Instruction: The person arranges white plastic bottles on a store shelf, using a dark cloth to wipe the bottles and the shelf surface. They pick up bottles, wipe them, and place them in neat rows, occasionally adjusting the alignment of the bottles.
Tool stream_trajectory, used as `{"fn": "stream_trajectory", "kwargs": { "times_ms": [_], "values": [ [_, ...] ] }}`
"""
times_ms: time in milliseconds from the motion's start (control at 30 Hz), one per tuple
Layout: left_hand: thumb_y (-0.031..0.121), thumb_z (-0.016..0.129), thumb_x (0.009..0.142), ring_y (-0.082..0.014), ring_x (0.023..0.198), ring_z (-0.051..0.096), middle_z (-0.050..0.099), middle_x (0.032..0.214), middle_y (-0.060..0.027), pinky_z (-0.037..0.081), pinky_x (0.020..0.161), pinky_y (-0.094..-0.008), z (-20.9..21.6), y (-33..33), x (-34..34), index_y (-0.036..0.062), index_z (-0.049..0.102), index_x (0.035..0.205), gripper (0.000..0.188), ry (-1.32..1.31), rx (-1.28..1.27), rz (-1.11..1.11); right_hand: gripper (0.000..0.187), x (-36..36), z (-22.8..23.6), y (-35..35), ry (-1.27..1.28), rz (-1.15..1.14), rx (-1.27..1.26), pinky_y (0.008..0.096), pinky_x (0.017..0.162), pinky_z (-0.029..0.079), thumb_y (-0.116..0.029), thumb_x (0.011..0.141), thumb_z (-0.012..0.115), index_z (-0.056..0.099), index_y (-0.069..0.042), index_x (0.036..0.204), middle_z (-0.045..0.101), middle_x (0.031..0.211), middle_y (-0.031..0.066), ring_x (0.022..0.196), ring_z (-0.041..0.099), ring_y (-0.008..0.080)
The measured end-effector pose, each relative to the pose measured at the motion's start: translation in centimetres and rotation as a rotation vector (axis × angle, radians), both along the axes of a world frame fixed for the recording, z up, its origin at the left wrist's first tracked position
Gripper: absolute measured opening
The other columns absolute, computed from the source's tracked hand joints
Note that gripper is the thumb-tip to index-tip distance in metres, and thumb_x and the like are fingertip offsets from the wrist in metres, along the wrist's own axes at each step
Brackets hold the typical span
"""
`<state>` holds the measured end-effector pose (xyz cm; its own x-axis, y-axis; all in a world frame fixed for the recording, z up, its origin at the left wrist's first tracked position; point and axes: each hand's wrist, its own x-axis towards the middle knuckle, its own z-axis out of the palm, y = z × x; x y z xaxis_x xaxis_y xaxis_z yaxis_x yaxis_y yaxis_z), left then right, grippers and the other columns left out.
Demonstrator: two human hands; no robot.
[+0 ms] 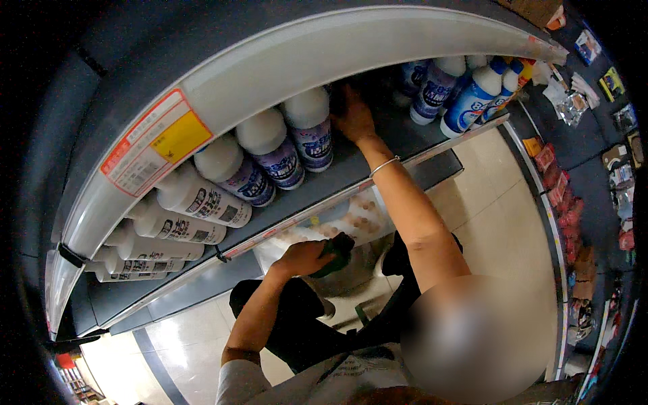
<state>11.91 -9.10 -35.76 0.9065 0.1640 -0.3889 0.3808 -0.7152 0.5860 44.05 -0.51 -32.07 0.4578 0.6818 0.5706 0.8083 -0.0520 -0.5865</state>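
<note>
My right hand reaches deep between the shelves, just beside a white-capped bottle with a purple label. Its fingers fade into shadow, so whether they hold anything is hidden. A bracelet circles that wrist. Lower down, in front of the shelf edge, my left hand is closed around a bunched dark cloth. Left of my right hand stand more purple-labelled bottles, then several white bottles with dark print. Blue and white bottles stand to its right.
Overhead curves the upper shelf's pale front rail, with a red and yellow price tag. The lower shelf's front edge runs below the bottles. Small packaged goods line a rack on the right. Clear packaging with round brownish items sits below.
</note>
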Motion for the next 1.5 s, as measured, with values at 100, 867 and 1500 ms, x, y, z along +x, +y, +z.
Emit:
{"fn": "stream_trajectory", "kwargs": {
  "times_ms": [100, 867, 1500],
  "values": [
    [0.045, 0.046, 0.093, -0.0405, 0.088, 0.061, 0.065, 0.092, -0.0221, 0.047, 0.077, -0.0491, -0.2, -0.1, 0.3, 0.0021, 0.056, 0.111, 0.047, 0.052, -0.008, 0.005, 0.066, -1.7, 1.5, -0.3, 0.117, 0.064, -0.085, 0.0455, 0.085, 0.048, -0.033, 0.073, 0.073, 0.044, -0.005, 0.126, 0.060, 0.107, 0.0215, 0.098, 0.058, 0.0410],
    [0.042, 0.041, 0.096, -0.0389, 0.105, 0.058, 0.060, 0.118, -0.0188, 0.047, 0.089, -0.0472, 0.5, 0.1, 0.5, 0.0108, 0.048, 0.131, 0.047, 0.172, -0.047, -0.007, 0.048, 7.7, -3.4, 4.7, -0.428, -0.211, -0.045, 0.0470, 0.098, 0.041, -0.034, 0.088, 0.057, 0.054, -0.003, 0.125, 0.056, 0.125, 0.0202, 0.116, 0.051, 0.0406],
    [0.043, 0.047, 0.092, -0.0381, 0.089, 0.063, 0.066, 0.093, -0.0193, 0.049, 0.077, -0.0485, -0.4, 0.1, 0.3, 0.0039, 0.057, 0.112, 0.045, 0.134, 0.064, -0.016, 0.075, 1.6, 1.4, -0.3, 0.084, -0.157, -0.135, 0.0456, 0.090, 0.046, -0.049, 0.074, 0.072, 0.046, -0.002, 0.126, 0.059, 0.118, 0.0244, 0.109, 0.056, 0.0408]
  ]
}}
